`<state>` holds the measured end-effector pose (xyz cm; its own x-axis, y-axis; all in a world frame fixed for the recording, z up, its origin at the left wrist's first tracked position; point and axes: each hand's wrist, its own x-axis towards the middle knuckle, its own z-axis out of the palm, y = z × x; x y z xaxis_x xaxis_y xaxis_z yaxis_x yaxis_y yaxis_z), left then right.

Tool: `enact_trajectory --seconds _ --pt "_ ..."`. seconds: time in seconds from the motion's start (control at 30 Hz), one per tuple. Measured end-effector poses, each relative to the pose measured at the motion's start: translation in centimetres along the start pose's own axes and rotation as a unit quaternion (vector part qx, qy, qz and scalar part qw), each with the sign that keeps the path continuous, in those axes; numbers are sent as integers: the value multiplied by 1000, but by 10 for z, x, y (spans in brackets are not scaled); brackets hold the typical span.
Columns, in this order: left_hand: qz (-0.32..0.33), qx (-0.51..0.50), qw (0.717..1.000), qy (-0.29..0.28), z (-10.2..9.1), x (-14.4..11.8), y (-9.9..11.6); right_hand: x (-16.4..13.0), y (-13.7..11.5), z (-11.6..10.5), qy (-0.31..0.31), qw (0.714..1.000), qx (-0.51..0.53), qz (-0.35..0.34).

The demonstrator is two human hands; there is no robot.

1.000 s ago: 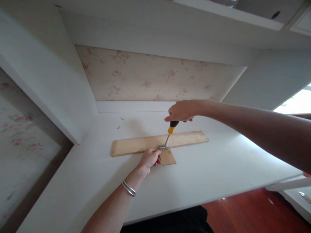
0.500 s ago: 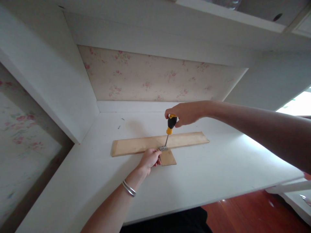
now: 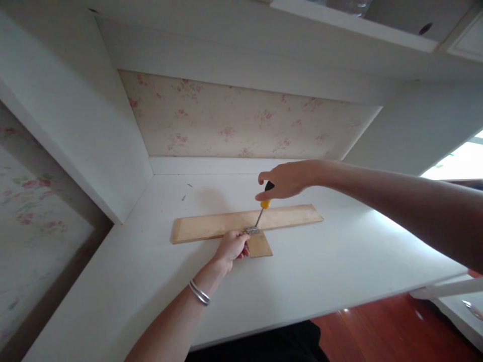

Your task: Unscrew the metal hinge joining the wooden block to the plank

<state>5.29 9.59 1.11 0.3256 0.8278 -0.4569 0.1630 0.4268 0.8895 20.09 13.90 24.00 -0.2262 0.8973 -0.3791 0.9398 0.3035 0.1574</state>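
Note:
A long wooden board (image 3: pixel 211 225) lies across the white desk (image 3: pixel 324 266), with a small wooden piece (image 3: pixel 261 246) butted against its near edge. A small metal hinge (image 3: pixel 252 231) sits over the joint. My right hand (image 3: pixel 283 180) grips the black and yellow handle of a screwdriver (image 3: pixel 264 203), whose tip rests on the hinge. My left hand (image 3: pixel 233 246), with bracelets on the wrist, presses down on the small piece and the board's near edge beside the hinge.
Two small screws (image 3: pixel 184 193) lie on the desk toward the back left corner. White side panels and a floral back wall (image 3: pixel 241 120) enclose the desk, with a shelf overhead. Red wooden floor (image 3: pixel 377 327) shows past the front edge.
My right hand has turned on the screwdriver handle, fingers shifting round it, while the tip stays on the hinge. My left hand and the boards have not moved.

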Motion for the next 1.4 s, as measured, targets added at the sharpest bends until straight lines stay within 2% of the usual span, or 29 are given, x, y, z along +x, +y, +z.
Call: enact_trajectory --seconds 0.07,0.1,0.23,0.27,0.33,0.43,0.47,0.5,0.63,0.67,0.7,0.8,0.87,0.97,1.0,1.17,1.23,1.33,1.4 --pt "1 1 1000 0 -1 1 -2 1 -1 0 -13 999 -30 38" --pt "3 0 1000 -1 -1 2 -3 1 0 1 -8 999 -41 25" --pt "10 1 1000 -3 -2 5 -6 2 5 1 46 990 -10 -135" --pt "10 1 1000 -2 -2 5 -6 2 6 1 55 986 -3 -156" --pt "8 0 1000 0 -1 4 -6 3 6 0 52 990 5 -130" --pt "4 -7 1000 0 -1 3 -5 4 5 0 -1 1000 -9 -8" --pt "1 -8 1000 -1 -1 4 -5 5 5 0 -16 1000 -17 11" --pt "-2 -7 1000 -2 -1 4 -5 5 5 0 -19 1000 -18 8" --pt "-1 -1 1000 -1 -1 5 -6 2 6 -3 12 993 18 -117" --pt "0 0 1000 0 -1 5 -6 1 5 -4 10 992 18 -122" --pt "1 1 1000 -1 -1 5 -6 0 4 -5 2 995 8 -102" --pt "2 8 1000 -1 -1 3 -4 -3 -3 -7 3 998 -59 17" --pt "4 10 1000 -2 -1 2 -3 -3 -4 -7 19 996 -82 7" --pt "8 8 1000 -5 -1 1 -2 -4 -1 -6 22 994 -40 -99" --pt "10 6 1000 -5 -1 1 -2 -5 0 -5 24 994 -28 -107" --pt "17 8 1000 -9 -2 1 -3 -4 1 0 55 995 -71 36" --pt "16 9 1000 -7 -2 1 -4 -4 1 0 54 996 -73 -5" --pt "15 11 1000 -6 -1 2 -4 -5 3 0 72 988 -50 -129" --pt "15 11 1000 -6 -1 3 -5 -6 3 1 97 985 -37 -138"
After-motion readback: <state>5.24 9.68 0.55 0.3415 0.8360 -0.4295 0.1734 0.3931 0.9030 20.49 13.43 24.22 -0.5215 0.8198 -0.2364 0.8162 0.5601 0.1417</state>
